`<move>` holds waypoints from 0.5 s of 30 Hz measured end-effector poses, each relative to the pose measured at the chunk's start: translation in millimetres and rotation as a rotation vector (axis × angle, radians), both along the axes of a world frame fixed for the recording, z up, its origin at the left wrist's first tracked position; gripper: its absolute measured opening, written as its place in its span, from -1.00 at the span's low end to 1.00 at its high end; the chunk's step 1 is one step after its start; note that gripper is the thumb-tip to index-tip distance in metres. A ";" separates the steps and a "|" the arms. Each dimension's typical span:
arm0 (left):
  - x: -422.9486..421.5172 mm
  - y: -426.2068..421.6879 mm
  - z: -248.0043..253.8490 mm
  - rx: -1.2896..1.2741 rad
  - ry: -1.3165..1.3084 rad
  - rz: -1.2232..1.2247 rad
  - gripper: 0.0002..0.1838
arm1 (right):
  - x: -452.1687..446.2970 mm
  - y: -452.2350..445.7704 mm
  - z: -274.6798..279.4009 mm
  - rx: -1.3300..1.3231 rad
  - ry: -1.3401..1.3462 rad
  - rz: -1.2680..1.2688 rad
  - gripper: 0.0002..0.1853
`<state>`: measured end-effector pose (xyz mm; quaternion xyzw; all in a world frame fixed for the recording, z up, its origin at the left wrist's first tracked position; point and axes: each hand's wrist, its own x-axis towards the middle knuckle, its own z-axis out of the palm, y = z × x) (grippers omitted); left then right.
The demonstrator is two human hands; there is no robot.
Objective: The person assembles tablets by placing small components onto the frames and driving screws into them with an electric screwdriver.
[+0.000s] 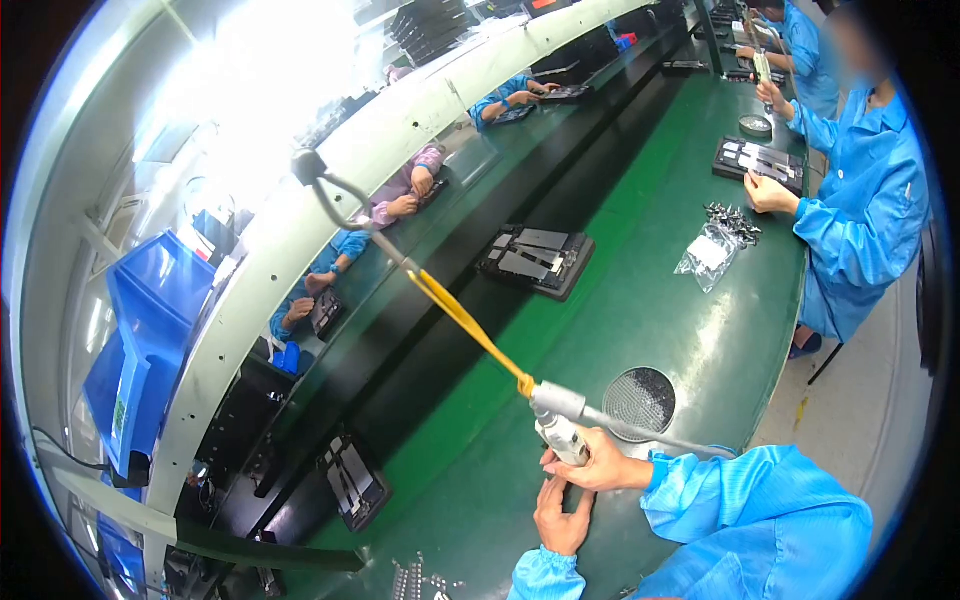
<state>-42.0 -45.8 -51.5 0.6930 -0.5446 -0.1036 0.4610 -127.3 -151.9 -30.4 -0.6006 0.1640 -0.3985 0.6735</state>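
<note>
My right hand (610,462) is wrapped round a white and grey electric screwdriver (563,437), which hangs from a yellow cord (465,318) and has a grey cable running off to the right. Just below it, near the lower end of the tool, my left hand (562,518) has its fingers bent close together. What lies between those fingers is too small to make out. A round dish (639,404) with a dotted surface sits on the green bench (480,430), beyond my right hand.
Black trays with device parts lie on the bench, one at the centre (538,260), one at lower left (354,482). Small parts (408,580) lie near the bottom edge. A plastic bag (706,254) and dark pieces sit before a co-worker (865,200). Others work across the bench.
</note>
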 end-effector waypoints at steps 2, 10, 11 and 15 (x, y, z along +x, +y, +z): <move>1.0 2.2 0.7 0.015 -0.001 0.010 -0.59 | -0.7 -4.7 -3.7 -0.083 0.060 0.000 -0.60; 6.5 8.9 -11.4 0.039 0.028 0.038 -0.65 | 14.5 15.5 -24.8 -0.118 -0.026 -0.004 -0.67; 7.9 8.9 -12.2 0.032 0.034 0.031 -0.65 | 14.7 14.3 -25.6 -0.164 -0.016 -0.012 -0.67; 3.8 6.7 -0.9 0.024 0.069 0.014 -0.64 | 13.0 9.7 -36.0 -0.157 0.048 0.087 -0.62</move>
